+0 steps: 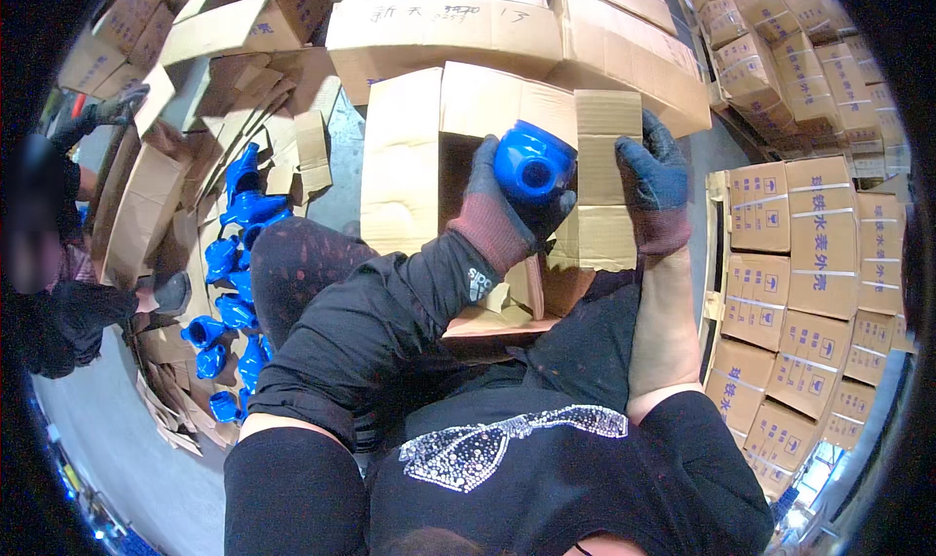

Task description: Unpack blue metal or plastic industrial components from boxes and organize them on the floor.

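My left hand (pixel 499 210), in a dark glove with a reddish cuff, grips a glossy blue water meter housing (pixel 526 151) over an open cardboard box (pixel 402 171). A round opening in the housing's side faces me. My right hand (pixel 655 178), gloved alike, pinches the right edge of a creased cardboard piece (pixel 609 171) just right of the housing. Whether that piece is loose or joined to the box, I cannot tell. More cardboard (pixel 522 288) shows inside the box near my lap; the rest of the inside is mostly hidden by my left hand and the housing.
Several blue housings (pixel 234 312) lie on flattened cardboard (pixel 161 346) to my left. Large cartons (pixel 444 34) stand beyond the box. Strapped cartons (pixel 819 234) are stacked on pallets at right. Another person (pixel 63 254) is at the far left, a gloved hand on cardboard.
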`<act>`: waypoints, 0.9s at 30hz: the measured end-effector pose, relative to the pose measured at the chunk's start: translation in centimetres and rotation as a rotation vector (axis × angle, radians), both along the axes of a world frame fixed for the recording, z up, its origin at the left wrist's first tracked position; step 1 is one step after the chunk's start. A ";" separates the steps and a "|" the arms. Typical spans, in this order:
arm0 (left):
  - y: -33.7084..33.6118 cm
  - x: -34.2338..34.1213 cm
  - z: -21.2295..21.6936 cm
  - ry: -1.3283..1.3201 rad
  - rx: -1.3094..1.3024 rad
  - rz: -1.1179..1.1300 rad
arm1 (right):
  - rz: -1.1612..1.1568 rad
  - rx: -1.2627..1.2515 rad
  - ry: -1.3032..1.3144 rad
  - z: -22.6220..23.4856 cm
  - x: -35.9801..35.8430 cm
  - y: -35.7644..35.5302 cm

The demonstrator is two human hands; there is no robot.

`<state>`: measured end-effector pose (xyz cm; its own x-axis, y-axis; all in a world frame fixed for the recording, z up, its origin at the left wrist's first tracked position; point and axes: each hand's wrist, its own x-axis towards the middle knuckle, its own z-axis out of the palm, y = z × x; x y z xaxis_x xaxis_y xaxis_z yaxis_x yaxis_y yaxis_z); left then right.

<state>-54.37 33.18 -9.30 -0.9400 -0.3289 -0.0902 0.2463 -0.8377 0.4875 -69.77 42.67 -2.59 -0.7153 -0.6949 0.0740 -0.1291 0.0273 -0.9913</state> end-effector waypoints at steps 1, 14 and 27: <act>-0.2 0.0 0.6 -0.001 0.000 0.000 | -0.002 0.011 -0.007 -0.1 0.2 -0.2; -1.1 0.2 2.5 -0.103 0.718 -0.078 | -0.007 0.102 0.170 -0.8 0.1 -0.3; -3.1 -0.4 2.1 -0.053 0.322 0.019 | 0.048 -0.077 -0.172 0.5 -0.8 0.8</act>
